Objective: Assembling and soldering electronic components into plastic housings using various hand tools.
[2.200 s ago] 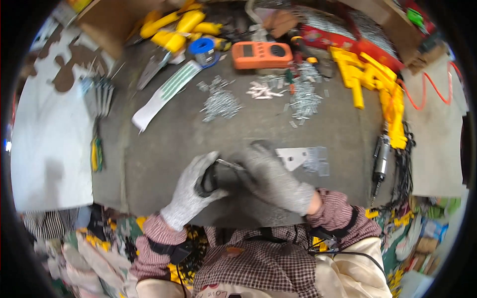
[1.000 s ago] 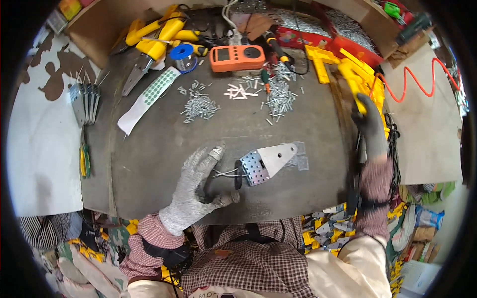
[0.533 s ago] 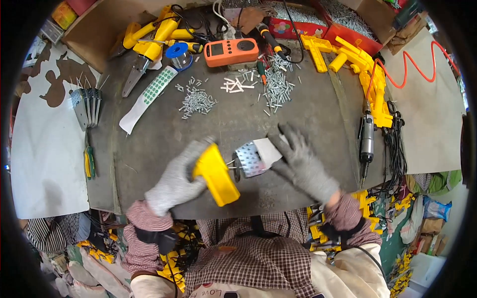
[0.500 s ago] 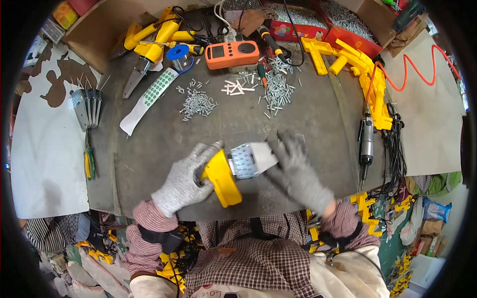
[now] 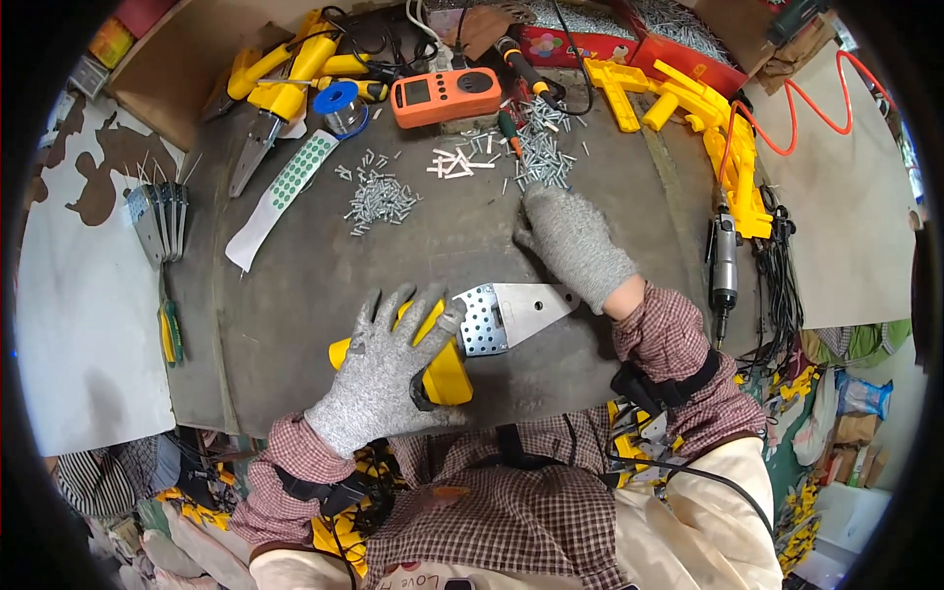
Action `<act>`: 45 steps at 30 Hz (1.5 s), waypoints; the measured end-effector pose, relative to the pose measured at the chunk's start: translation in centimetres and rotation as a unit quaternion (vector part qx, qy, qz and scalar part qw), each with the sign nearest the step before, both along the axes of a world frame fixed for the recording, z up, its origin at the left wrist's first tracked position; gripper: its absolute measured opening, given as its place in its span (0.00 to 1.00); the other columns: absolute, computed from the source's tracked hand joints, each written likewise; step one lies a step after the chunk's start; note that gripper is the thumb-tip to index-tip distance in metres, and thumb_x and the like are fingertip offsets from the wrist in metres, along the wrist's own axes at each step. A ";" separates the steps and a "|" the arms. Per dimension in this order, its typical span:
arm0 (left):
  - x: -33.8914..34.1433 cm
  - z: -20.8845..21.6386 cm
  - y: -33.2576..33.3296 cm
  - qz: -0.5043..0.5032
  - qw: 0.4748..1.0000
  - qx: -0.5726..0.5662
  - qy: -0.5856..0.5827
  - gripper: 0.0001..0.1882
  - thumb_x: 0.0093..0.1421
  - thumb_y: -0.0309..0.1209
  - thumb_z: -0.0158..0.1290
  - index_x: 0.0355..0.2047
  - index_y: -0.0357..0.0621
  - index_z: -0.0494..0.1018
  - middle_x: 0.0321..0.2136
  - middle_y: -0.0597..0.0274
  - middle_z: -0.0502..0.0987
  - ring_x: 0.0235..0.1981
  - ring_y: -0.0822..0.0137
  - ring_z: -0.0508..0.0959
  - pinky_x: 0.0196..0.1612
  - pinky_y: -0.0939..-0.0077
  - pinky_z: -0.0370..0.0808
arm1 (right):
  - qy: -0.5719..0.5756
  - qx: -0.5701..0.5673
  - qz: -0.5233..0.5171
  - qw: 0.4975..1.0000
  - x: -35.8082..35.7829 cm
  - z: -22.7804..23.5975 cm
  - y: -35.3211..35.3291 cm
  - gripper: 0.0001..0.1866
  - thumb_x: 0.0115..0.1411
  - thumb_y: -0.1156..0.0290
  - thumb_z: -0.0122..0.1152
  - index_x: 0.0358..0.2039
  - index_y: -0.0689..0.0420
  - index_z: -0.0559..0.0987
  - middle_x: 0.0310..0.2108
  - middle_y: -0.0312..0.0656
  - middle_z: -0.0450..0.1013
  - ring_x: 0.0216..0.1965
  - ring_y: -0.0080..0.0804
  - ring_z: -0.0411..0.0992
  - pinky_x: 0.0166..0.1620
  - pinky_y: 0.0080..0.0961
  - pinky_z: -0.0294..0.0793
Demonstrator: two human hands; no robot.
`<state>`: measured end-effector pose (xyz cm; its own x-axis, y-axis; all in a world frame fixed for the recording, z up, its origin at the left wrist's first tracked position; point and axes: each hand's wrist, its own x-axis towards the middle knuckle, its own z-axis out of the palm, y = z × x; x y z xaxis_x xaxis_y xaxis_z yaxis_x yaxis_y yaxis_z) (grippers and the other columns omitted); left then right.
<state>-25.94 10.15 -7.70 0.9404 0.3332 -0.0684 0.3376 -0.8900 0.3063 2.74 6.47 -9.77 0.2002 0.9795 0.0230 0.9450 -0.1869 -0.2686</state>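
My left hand (image 5: 379, 369), in a grey knit glove, lies over a yellow plastic tool handle (image 5: 447, 379). Its fingers are spread across the handle, with fingertips and thumb at the edges. From the handle a perforated metal guard (image 5: 482, 320) and a tapered flat metal plate (image 5: 533, 313) with holes point right along the bench. My right hand (image 5: 575, 241), gloved too, reaches to the near edge of a heap of small screws (image 5: 544, 157). Its fingers are drawn together there, and the fingertips are partly hidden, so I cannot see what they hold.
Another screw pile (image 5: 382, 202), white sleeves (image 5: 457, 164) and a dotted sticker strip (image 5: 285, 197) lie beyond my hands. An orange meter (image 5: 445, 96) and solder spool (image 5: 339, 108) stand behind. Rightward are yellow housings (image 5: 733, 152) and a power screwdriver (image 5: 724, 261); leftward, metal plates (image 5: 162, 211) and pliers (image 5: 170, 329).
My right hand has left the metal plate and moved away from me to the screw heap. The tool now lies on the bench, with my left hand spread wider over its handle.
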 end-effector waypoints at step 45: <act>-1.0 -1.1 0.7 -0.074 0.991 -0.073 -0.085 0.55 0.36 0.59 0.69 0.65 0.53 0.68 0.65 0.36 0.59 0.61 0.37 0.67 0.64 0.45 0.64 | 0.275 0.258 0.097 0.921 -8.8 -1.3 -5.6 0.17 0.44 0.80 0.69 0.38 0.57 0.82 0.40 0.47 0.79 0.48 0.50 0.77 0.53 0.43 0.76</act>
<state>-26.95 10.81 -8.80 0.9802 0.1894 0.0580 0.1393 -0.8674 0.4777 -6.11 0.88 -11.09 0.1426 0.8849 0.4434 0.6424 0.2581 -0.7216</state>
